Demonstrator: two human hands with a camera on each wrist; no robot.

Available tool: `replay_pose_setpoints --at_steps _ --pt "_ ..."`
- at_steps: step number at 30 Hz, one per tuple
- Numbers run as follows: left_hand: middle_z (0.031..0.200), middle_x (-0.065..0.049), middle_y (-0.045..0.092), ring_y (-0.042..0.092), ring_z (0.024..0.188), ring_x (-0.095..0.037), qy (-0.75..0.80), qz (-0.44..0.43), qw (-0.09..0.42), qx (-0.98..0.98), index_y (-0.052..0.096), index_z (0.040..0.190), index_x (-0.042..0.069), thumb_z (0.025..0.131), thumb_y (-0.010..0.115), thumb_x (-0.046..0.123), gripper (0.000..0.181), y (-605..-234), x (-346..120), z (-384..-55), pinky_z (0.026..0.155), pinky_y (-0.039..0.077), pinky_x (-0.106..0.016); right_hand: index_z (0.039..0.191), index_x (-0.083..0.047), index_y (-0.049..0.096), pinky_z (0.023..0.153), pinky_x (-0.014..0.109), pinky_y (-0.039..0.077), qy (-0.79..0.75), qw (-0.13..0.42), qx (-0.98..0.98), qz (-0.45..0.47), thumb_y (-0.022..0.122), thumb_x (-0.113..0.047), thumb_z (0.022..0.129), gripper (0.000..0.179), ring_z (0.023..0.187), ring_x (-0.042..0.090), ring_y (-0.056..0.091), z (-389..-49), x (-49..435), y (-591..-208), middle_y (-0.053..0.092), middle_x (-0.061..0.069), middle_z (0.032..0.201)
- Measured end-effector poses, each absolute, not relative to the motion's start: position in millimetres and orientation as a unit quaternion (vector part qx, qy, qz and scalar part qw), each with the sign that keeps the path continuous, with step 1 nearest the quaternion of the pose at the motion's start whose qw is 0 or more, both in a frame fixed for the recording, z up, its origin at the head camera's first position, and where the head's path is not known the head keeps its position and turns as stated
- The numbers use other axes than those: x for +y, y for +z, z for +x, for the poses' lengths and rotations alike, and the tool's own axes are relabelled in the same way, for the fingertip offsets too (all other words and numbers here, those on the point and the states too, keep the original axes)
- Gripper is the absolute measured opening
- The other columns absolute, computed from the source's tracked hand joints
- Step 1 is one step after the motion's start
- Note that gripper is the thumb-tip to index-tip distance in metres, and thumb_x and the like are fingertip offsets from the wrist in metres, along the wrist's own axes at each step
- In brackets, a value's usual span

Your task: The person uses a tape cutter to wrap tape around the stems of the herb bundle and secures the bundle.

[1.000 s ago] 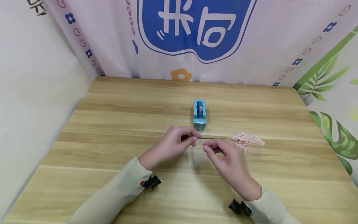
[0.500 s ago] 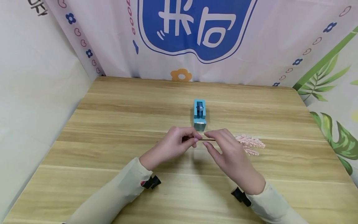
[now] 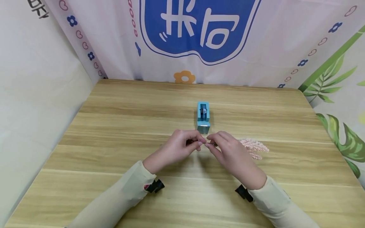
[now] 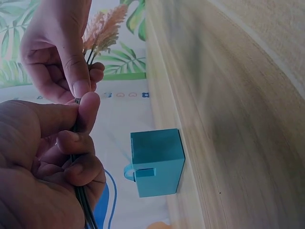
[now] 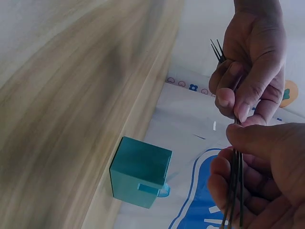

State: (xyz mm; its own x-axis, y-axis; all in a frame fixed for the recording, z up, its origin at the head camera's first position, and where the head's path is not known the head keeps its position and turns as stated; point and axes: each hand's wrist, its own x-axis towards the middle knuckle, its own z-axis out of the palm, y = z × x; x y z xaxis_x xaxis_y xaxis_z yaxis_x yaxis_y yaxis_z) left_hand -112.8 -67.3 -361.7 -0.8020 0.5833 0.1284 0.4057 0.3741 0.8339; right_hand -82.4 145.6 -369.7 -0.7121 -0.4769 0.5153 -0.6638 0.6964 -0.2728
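Observation:
My left hand [image 3: 181, 145] pinches a bundle of thin dark flower stems [image 5: 234, 177] between thumb and fingers, its other fingers curled round them. Close beside it, my right hand [image 3: 235, 156] pinches the same stems, thumb tip nearly meeting the left thumb. Pale pink feathery flower heads [image 3: 253, 146] stick out past the right hand, partly hidden behind it in the head view. The cut stem ends [image 5: 218, 51] show beyond the left hand in the right wrist view. Just behind the fingertips stands a blue tape dispenser [image 3: 203, 116]; a short loop of tape [image 4: 128, 172] curls from its front.
The wooden table [image 3: 128, 110] extends round both hands. A white cloth with a blue printed emblem [image 3: 199, 31] hangs at its back edge. A plain pale wall [image 3: 37, 95] is on the left, a leaf-patterned one [image 3: 339, 126] on the right.
My right hand first stood off the stems with thumb and finger together, then opened round them and now pinches them by the left hand. The left hand has kept its grip in place.

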Motion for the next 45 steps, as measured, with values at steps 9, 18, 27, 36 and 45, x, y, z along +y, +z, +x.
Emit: replay_pose_setpoints --at_steps 9,18,27,36,45 --pt "0.088 -0.01 0.079 0.075 0.081 -0.023 0.472 0.298 0.084 0.825 0.074 0.098 0.003 0.099 0.068 -0.001 0.007 -363.5 -68.9 -112.6 0.065 0.052 -0.019 0.101 -0.006 0.076 0.065 0.023 0.058 0.222 0.2 -0.896 0.327 0.081 -0.011 0.091 0.012 0.075 0.01 0.065 -83.4 144.7 -370.4 0.073 0.002 0.091" --pt "0.088 -0.007 0.078 0.069 0.077 -0.006 0.452 0.297 0.09 0.837 0.073 0.098 0.002 0.1 0.067 0.002 0.006 -362.6 -70.5 -113.1 0.066 0.053 -0.017 0.096 -0.009 0.078 0.07 0.025 0.06 0.21 0.197 -0.896 0.338 0.08 -0.01 0.092 0.005 0.081 0.01 0.068 -84.5 144.5 -371.1 0.072 -0.001 0.089" --pt "0.08 -0.006 0.075 0.055 0.065 -0.004 0.414 0.3 0.109 0.852 0.075 0.097 0.002 0.105 0.063 0.011 0.017 -359.6 -71.3 -116.1 0.059 0.045 -0.018 0.096 -0.01 0.078 0.074 0.027 0.062 0.19 0.203 -0.897 0.345 0.08 -0.006 0.091 0.007 0.087 0.012 0.07 -85.9 143.2 -374.5 0.073 0.0 0.092" --pt "0.081 -0.005 0.073 0.059 0.071 -0.003 0.412 0.296 0.141 0.85 0.075 0.098 0.0 0.103 0.065 0.007 0.014 -359.1 -73.0 -118.6 0.064 0.049 -0.018 0.097 -0.011 0.079 0.068 0.022 0.06 0.174 0.189 -0.905 0.34 0.082 -0.01 0.091 0.007 0.081 0.01 0.068 -83.0 143.2 -374.0 0.072 -0.001 0.09" --pt "0.082 -0.004 0.073 0.057 0.072 -0.005 0.411 0.298 0.137 0.85 0.075 0.097 0.001 0.102 0.067 0.008 0.012 -358.7 -71.9 -117.5 0.065 0.049 -0.018 0.097 -0.009 0.078 0.067 0.024 0.059 0.176 0.156 -0.918 0.321 0.08 -0.013 0.093 0.006 0.079 0.01 0.068 -80.5 145.6 -368.9 0.072 0.0 0.091"
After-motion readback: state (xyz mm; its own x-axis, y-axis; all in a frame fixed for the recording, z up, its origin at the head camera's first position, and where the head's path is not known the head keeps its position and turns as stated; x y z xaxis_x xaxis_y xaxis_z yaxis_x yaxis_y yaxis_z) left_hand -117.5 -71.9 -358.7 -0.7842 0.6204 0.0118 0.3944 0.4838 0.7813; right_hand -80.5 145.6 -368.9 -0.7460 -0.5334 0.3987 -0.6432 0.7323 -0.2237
